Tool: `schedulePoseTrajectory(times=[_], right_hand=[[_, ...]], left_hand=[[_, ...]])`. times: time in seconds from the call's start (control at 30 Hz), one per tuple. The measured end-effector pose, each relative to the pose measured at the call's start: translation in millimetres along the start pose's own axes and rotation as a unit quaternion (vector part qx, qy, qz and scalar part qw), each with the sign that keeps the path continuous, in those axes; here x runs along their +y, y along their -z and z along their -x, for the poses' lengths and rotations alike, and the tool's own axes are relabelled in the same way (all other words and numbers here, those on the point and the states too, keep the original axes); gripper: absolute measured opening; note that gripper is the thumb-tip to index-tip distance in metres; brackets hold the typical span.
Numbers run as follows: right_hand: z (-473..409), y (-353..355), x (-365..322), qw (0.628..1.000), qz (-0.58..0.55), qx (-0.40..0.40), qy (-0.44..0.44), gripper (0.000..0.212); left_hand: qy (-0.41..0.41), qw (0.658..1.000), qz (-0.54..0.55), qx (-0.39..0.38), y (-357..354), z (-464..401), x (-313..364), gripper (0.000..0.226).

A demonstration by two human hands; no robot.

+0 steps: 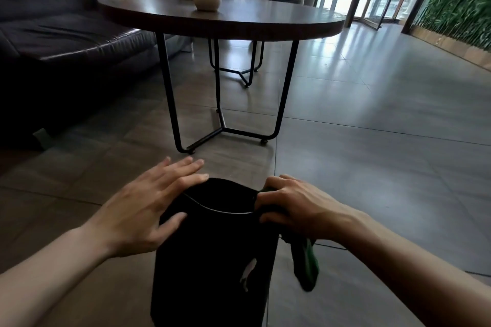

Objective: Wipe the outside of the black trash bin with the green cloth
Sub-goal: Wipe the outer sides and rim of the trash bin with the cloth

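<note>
Now the right hand (289,207) grips the cloth (305,265) at the bin (212,260)'s three o'clock rim, left hand (156,202) flat, steadying; next, I'd say, wipe downward.

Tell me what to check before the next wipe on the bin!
1. Green cloth in the right hand: ok, fingers curl round it.
2. Cloth against the black trash bin: ok, pressed at its right upper edge.
3. Left hand steadying the bin: ok, flat fingers rest on its top left.
4. Bin upright on the tiled floor: cannot tell, its base is out of view.
5. Loose cloth end hanging free: ok, it dangles beside the bin.
</note>
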State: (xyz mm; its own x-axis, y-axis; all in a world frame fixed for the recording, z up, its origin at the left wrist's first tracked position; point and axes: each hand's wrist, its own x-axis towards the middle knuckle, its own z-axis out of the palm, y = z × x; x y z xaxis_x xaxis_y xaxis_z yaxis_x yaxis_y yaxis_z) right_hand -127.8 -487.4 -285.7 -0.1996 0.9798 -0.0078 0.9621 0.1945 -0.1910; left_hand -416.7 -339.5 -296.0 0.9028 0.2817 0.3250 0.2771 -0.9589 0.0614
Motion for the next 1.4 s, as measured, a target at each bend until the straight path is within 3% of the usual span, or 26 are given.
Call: schedulePoseTrajectory(times=[0.07, 0.2, 0.37, 0.47, 0.7, 0.8, 0.87, 0.97, 1.03, 1.17, 1.3, 1.4], right_hand=[[-4.6, 6.0, -11.6, 1.0, 0.004, 0.017, -0.007, 0.021], [-15.8, 11.5, -25.5, 0.997, 0.026, 0.053, -0.042, 0.03], [-19.4, 4.0, -33.7, 0.992, 0.03, 0.099, -0.067, 0.027], [-20.5, -7.9, -33.2, 0.984, 0.002, 0.166, -0.06, 0.026], [-22.2, -37.9, -48.6, 0.889, -0.225, 0.398, -0.005, 0.051], [-25.9, -73.4, -66.1, 0.905, -0.205, 0.371, 0.044, 0.049], [-22.9, -102.9, -71.0, 0.94, -0.092, 0.325, 0.041, 0.052], [-11.2, -137.4, -68.4, 0.961, 0.066, 0.261, 0.059, 0.066], [0.3, -156.1, -65.1, 0.96, 0.125, 0.224, 0.112, 0.069], [19.4, -189.9, -55.3, 0.918, 0.241, 0.203, 0.241, 0.049], [5.5, -170.5, -35.5, 0.921, 0.213, 0.216, 0.246, 0.046], [-21.4, -136.1, -26.7, 0.948, 0.062, 0.295, 0.103, 0.05]], left_hand=[[-0.014, 0.999, 0.042, 0.031, 4.2, -18.0, 18.7, 0.072], [-0.051, 0.998, 0.041, 0.011, -12.9, -28.7, 44.3, 0.076], [-0.021, 0.999, 0.033, -0.008, -28.6, -17.7, 34.4, 0.08], [0.013, 0.998, 0.065, -0.003, -31.5, -14.0, 26.1, 0.079], [0.089, 0.985, 0.148, -0.01, -28.9, -8.3, 2.6, 0.076], [0.092, 0.982, 0.162, -0.019, -27.0, -8.6, -1.9, 0.076], [0.086, 0.981, 0.171, -0.022, -26.5, -10.2, -2.1, 0.077], [0.092, 0.979, 0.178, -0.023, -25.4, -11.0, -3.4, 0.073], [0.109, 0.976, 0.185, -0.022, -24.1, -8.5, -7.2, 0.072], [0.126, 0.974, 0.188, -0.021, -21.9, -3.8, -11.5, 0.072], [0.141, 0.972, 0.188, -0.01, -23.0, -3.4, -11.8, 0.071], [0.147, 0.972, 0.183, -0.025, -22.3, -1.7, -14.1, 0.076]])
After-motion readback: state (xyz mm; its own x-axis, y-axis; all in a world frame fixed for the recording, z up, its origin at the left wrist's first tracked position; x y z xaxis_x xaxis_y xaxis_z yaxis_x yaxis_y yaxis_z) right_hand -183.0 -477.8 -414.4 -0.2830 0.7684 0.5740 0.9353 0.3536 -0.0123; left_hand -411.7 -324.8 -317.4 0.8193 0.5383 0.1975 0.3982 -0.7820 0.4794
